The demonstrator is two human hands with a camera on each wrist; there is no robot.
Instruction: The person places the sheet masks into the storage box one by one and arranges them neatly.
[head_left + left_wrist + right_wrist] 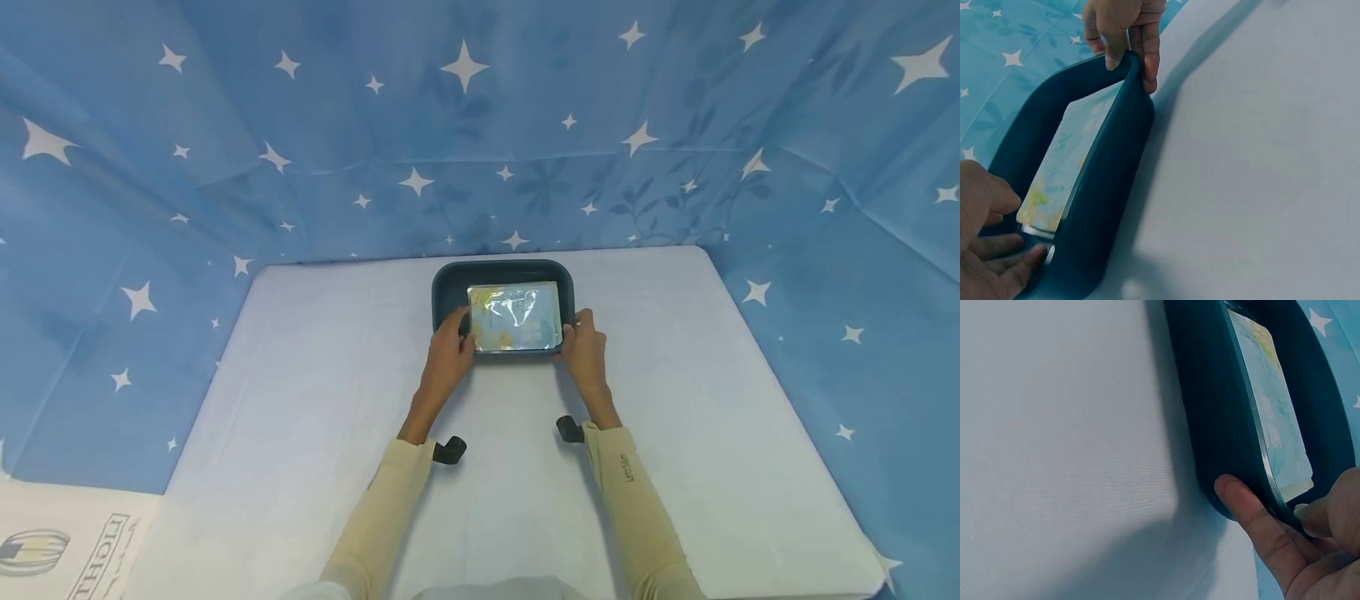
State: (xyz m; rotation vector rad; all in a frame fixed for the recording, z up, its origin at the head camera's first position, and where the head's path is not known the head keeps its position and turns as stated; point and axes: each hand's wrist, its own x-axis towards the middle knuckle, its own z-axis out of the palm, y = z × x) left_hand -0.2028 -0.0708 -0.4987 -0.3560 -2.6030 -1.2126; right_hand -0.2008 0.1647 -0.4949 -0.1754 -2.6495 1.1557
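Observation:
A dark teal tray (pixel 503 267) with raised walls stands at the far middle of the table. Inside it lies a shiny flat packet (pixel 517 317), pale blue with yellow patches. At the tray's left end, my left hand (pixel 447 354) reaches over the wall, its fingers and thumb spread beside the packet's left edge. Whether those fingertips touch the packet is hard to tell. My right hand (pixel 587 354) pinches the near right corner of the tray, thumb on the inner side and fingers outside, as the right wrist view shows (pixel 1310 550).
A white cloth covers the table (pixel 315 400). Blue curtains (pixel 465 125) with white stars hang behind and at both sides. Black wrist-camera pieces (pixel 450 451) project from the beige sleeves. A printed cream cloth (pixel 67 542) lies at the lower left.

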